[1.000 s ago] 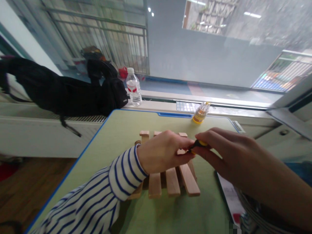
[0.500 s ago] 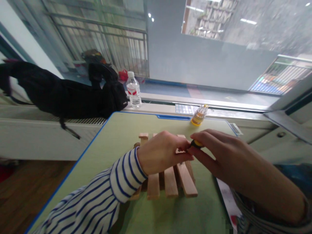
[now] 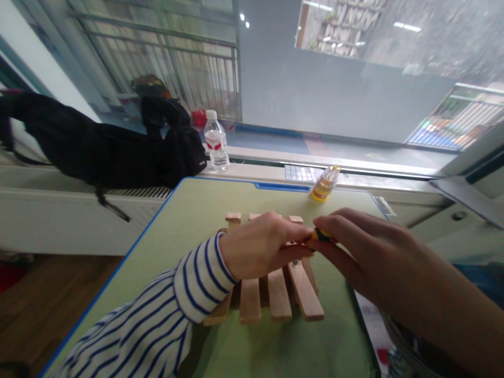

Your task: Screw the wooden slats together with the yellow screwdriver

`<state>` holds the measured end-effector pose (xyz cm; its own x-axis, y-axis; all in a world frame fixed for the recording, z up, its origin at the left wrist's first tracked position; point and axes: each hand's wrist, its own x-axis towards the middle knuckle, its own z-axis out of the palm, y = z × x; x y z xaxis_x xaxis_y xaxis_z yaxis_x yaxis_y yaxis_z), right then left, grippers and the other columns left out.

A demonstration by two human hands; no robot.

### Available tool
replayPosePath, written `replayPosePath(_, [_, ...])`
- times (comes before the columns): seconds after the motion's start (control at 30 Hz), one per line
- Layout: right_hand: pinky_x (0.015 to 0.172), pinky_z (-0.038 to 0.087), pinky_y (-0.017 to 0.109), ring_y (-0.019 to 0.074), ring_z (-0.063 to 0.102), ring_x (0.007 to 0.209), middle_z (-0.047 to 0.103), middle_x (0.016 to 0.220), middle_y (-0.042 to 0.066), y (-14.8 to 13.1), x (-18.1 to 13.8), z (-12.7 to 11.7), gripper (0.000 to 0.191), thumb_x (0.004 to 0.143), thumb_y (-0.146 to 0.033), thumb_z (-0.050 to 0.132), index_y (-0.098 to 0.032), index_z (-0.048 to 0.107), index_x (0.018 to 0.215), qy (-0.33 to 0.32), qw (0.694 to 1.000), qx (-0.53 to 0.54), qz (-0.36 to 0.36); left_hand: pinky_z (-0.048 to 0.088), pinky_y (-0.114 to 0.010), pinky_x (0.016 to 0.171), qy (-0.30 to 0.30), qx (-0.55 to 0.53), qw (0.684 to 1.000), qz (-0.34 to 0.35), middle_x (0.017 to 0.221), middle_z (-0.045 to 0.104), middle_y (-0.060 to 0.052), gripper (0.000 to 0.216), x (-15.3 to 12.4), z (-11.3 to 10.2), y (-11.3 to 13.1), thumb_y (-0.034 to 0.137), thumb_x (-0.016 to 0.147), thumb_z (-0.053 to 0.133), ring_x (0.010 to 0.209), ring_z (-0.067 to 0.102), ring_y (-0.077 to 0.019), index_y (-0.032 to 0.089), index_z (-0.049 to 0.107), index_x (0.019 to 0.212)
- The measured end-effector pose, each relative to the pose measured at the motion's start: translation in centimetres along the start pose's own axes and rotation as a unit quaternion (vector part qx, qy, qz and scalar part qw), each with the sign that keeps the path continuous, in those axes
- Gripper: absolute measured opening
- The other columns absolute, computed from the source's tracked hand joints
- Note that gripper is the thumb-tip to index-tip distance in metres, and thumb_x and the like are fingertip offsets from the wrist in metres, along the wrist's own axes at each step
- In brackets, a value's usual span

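My right hand (image 3: 354, 239) pinches a small yellow-and-black handle, apparently a screwdriver (image 3: 322, 234), between thumb and fingers. From the left, my left hand (image 3: 262, 247) closes thumb and forefinger on the other end of it; its tip is hidden by the fingers. Below both hands lies a rack of pale wooden slats (image 3: 280, 296), fixed side by side across darker wood pieces. A small metal screw (image 3: 295, 262) shows on the rightmost slat. My left hand and striped sleeve cover the middle of the rack.
The slats rest on a light green table (image 3: 165, 247) with a blue edge. At its back stands a clear bottle (image 3: 325, 184) with a yellow base. A water bottle (image 3: 216, 142) and a black bag (image 3: 129, 155) are on the window ledge. Papers (image 3: 370, 320) lie at the right.
Between my fingers the yellow-and-black handle has turned, showing more yellow. Both hands stay together over the right slat. The whole view has shifted slightly.
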<state>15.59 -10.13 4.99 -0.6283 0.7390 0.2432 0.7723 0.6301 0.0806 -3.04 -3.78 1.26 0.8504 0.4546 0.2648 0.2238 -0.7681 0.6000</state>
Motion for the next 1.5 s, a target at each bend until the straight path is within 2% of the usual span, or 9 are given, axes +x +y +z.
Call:
replayPosePath(0.23, [0.06,0.037,0.027,0.0122,0.047,0.066,0.054,0.079,0.001,-0.16,0.06,0.09,0.003,0.086,-0.019,0.049,-0.019,0.052,0.087,-0.013,0.999,0.002,0.034,0.039,-0.021,0.062,-0.005,0.013,1.0,-0.015,0.079,0.06,-0.002,0.017,0.18,0.01,0.37,0.02,0.09,0.042,0.07,0.054,-0.0108,0.013,0.058,0.088])
replayPosePath(0.37, [0.058,0.036,0.028,0.0126,0.047,0.064,0.054,0.077,0.003,-0.03,0.1,0.07,0.01,0.089,-0.021,0.044,-0.017,0.052,0.085,0.002,1.0,-0.005,0.026,0.041,-0.022,0.067,0.018,0.029,0.999,-0.031,0.086,0.063,-0.002,0.017,0.27,0.13,0.59,0.027,0.086,0.053,0.077,0.057,-0.0123,0.016,0.06,0.096])
replayPosePath(0.5, [0.06,0.039,0.029,0.0141,0.05,0.068,0.057,0.081,0.004,-0.02,0.39,0.18,0.012,0.09,-0.023,0.043,-0.017,0.053,0.089,0.016,1.0,0.003,0.026,0.04,-0.021,0.062,0.034,0.047,0.996,-0.067,0.079,0.065,0.001,0.023,0.17,0.19,0.38,0.037,0.084,0.054,0.072,0.059,-0.0112,0.018,0.061,0.095])
replayPosePath(0.7, [0.072,0.045,0.028,0.0148,0.056,0.085,0.06,0.097,0.004,0.19,0.34,0.17,0.023,0.087,-0.024,0.048,-0.018,0.049,0.109,0.043,0.997,0.062,0.013,0.037,-0.02,0.057,0.041,0.08,0.994,-0.068,0.072,0.064,0.001,0.023,0.0,0.12,0.1,0.037,0.085,0.053,0.065,0.058,-0.0104,0.017,0.062,0.087])
replayPosePath(0.87, [0.073,0.044,0.028,0.0134,0.055,0.08,0.059,0.093,0.001,0.13,0.15,-0.17,0.007,0.086,-0.016,0.05,-0.021,0.053,0.091,0.013,0.998,0.056,-0.008,0.035,-0.018,0.056,0.035,0.055,0.997,-0.03,0.07,0.059,0.003,0.014,0.02,-0.02,0.32,0.028,0.084,0.056,0.063,0.054,-0.0076,0.015,0.06,0.079])
replayPosePath(1.0, [0.067,0.042,0.028,0.0129,0.054,0.074,0.059,0.093,0.001,-0.1,0.02,0.0,0.008,0.085,-0.019,0.052,-0.02,0.052,0.093,0.02,0.999,0.037,-0.005,0.034,-0.017,0.057,0.025,0.022,0.999,0.002,0.073,0.059,0.003,0.009,0.01,-0.01,0.24,0.021,0.085,0.054,0.063,0.053,-0.0065,0.015,0.06,0.083])
replayPosePath(1.17, [0.059,0.038,0.028,0.0119,0.05,0.066,0.057,0.083,-0.001,-0.26,0.1,0.33,0.007,0.086,-0.023,0.053,-0.02,0.051,0.092,0.015,0.999,0.026,0.01,0.034,-0.017,0.059,0.006,-0.005,1.0,0.021,0.075,0.059,0.002,0.013,-0.04,-0.31,-0.04,0.021,0.089,0.049,0.067,0.053,-0.0073,0.015,0.06,0.088])
replayPosePath(1.33, [0.06,0.037,0.029,0.0127,0.049,0.066,0.056,0.081,0.0,-0.45,0.4,0.28,0.007,0.088,-0.027,0.049,-0.02,0.05,0.089,0.005,0.999,0.035,0.025,0.037,-0.018,0.061,-0.033,-0.008,0.999,0.004,0.077,0.06,0.0,0.019,-0.03,-0.8,0.21,0.023,0.091,0.044,0.07,0.055,-0.0089,0.014,0.06,0.09])
replayPosePath(1.5, [0.059,0.037,0.029,0.0131,0.05,0.066,0.055,0.078,-0.001,-0.39,0.55,0.29,0.007,0.089,-0.027,0.046,-0.02,0.048,0.086,0.011,0.999,0.027,0.036,0.039,-0.019,0.062,0.004,0.023,0.999,-0.04,0.078,0.062,0.0,0.017,0.11,-0.46,0.53,0.029,0.084,0.055,0.07,0.056,-0.01,0.016,0.063,0.091])
